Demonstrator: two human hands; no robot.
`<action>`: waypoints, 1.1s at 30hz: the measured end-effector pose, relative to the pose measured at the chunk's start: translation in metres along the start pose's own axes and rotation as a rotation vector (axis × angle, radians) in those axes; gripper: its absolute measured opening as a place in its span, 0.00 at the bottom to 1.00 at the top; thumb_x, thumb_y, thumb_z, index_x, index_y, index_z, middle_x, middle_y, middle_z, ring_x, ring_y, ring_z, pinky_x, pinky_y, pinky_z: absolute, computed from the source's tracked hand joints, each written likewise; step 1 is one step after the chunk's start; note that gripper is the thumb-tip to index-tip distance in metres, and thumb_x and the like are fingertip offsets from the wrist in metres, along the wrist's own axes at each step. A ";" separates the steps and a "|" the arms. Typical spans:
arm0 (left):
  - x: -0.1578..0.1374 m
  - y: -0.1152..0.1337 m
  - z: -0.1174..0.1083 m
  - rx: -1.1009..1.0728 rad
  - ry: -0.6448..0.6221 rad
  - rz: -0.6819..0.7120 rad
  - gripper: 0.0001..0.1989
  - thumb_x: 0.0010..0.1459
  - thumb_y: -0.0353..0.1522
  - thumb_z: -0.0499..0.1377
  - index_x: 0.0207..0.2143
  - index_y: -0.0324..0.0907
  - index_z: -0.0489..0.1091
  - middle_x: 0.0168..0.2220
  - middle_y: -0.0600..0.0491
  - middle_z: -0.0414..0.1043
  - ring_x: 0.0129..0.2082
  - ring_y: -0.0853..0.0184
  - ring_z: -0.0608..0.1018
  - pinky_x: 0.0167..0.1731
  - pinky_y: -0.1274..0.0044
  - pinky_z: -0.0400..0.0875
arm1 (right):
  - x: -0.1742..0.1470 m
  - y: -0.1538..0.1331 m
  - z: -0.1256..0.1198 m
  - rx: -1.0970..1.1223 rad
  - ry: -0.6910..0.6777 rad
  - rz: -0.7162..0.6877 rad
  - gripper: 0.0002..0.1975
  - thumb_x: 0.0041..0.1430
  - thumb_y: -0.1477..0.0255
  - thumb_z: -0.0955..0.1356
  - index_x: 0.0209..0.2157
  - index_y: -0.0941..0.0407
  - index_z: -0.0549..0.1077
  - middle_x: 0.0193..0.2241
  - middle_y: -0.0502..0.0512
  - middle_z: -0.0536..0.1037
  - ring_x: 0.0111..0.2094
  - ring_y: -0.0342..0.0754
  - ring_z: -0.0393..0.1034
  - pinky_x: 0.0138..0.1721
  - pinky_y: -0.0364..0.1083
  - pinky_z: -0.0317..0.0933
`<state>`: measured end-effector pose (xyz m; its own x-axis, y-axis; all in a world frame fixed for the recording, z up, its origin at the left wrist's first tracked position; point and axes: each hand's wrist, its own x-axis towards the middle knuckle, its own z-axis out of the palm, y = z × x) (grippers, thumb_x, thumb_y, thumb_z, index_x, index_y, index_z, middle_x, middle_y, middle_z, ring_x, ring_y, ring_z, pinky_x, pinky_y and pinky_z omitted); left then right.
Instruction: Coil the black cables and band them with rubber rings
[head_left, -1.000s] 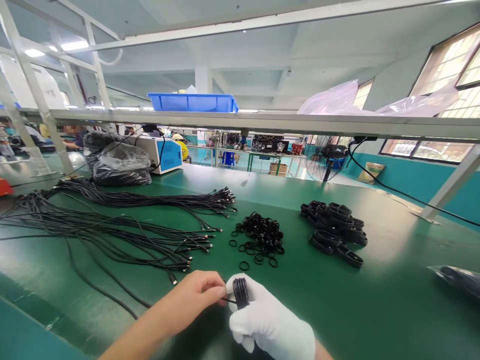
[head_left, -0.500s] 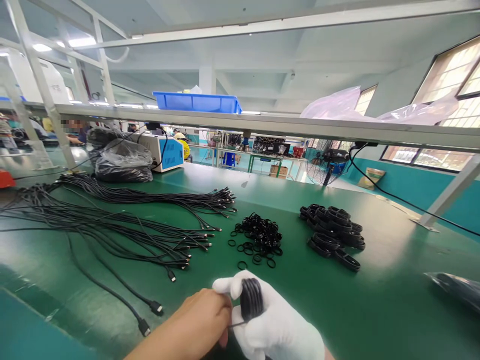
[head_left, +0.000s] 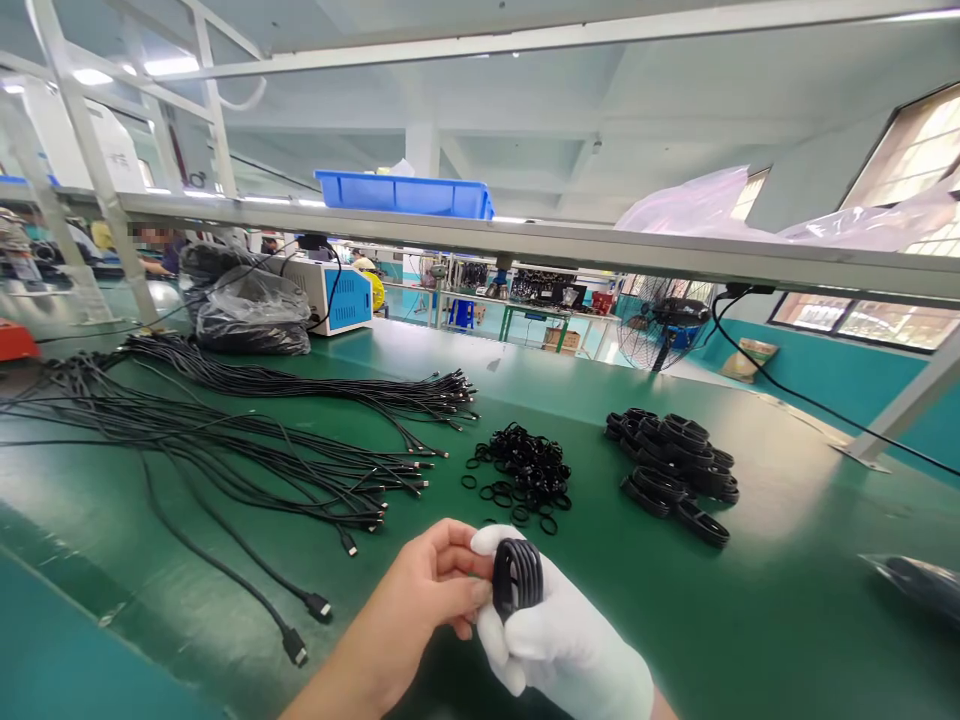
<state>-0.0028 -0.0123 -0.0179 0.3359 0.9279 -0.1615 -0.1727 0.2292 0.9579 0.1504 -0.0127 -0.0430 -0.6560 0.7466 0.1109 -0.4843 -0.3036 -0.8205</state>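
1. While your gloved right hand (head_left: 562,635) grips the coiled cable (head_left: 529,575), your bare left hand (head_left: 427,595) curls beside it, grip unclear.
2. Black rings (head_left: 529,462) just beyond; green table (head_left: 720,620) gives room rightward, edge lower left.

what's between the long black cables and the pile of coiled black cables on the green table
In the head view, a heap of small black rings lies between them.

Bright from where I stand: daylight through barred window (head_left: 921,155) at two o'clock, tube lights (head_left: 171,66) at ten. Glare on green tabletop (head_left: 757,620) toward four and eight; shadow under left hand (head_left: 439,585), six o'clock. Edges stretched, background soft.
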 end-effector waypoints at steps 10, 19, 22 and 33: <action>-0.009 0.038 -0.006 0.688 -0.071 0.188 0.17 0.51 0.31 0.57 0.44 0.51 0.74 0.41 0.54 0.71 0.43 0.62 0.70 0.45 0.75 0.62 | -0.006 0.001 0.002 0.210 -0.130 0.272 0.31 0.45 0.62 0.67 0.49 0.65 0.65 0.21 0.55 0.75 0.19 0.43 0.67 0.22 0.40 0.57; 0.023 0.039 -0.021 0.679 -0.025 -0.051 0.17 0.45 0.39 0.61 0.38 0.40 0.74 0.21 0.61 0.61 0.19 0.73 0.65 0.18 0.81 0.59 | 0.010 0.009 0.012 -0.090 0.229 0.137 0.23 0.42 0.72 0.71 0.44 0.57 0.67 0.34 0.53 0.72 0.30 0.43 0.67 0.30 0.42 0.60; 0.026 0.028 -0.019 0.731 0.041 -0.045 0.17 0.42 0.40 0.63 0.34 0.39 0.73 0.19 0.61 0.61 0.17 0.73 0.64 0.16 0.81 0.56 | 0.014 0.009 0.018 -0.444 0.441 0.219 0.25 0.38 0.81 0.68 0.42 0.57 0.65 0.22 0.45 0.68 0.21 0.39 0.63 0.23 0.40 0.54; 0.030 0.015 -0.020 0.803 0.080 -0.033 0.15 0.42 0.44 0.63 0.26 0.41 0.72 0.16 0.59 0.68 0.15 0.72 0.66 0.14 0.83 0.55 | 0.010 0.008 0.015 -0.299 0.305 0.212 0.23 0.44 0.60 0.70 0.39 0.59 0.66 0.36 0.55 0.68 0.27 0.44 0.70 0.25 0.44 0.64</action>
<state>-0.0136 0.0251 -0.0130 0.2571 0.9494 -0.1801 0.5644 0.0038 0.8255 0.1314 -0.0165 -0.0407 -0.5006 0.8399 -0.2097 -0.1404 -0.3178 -0.9377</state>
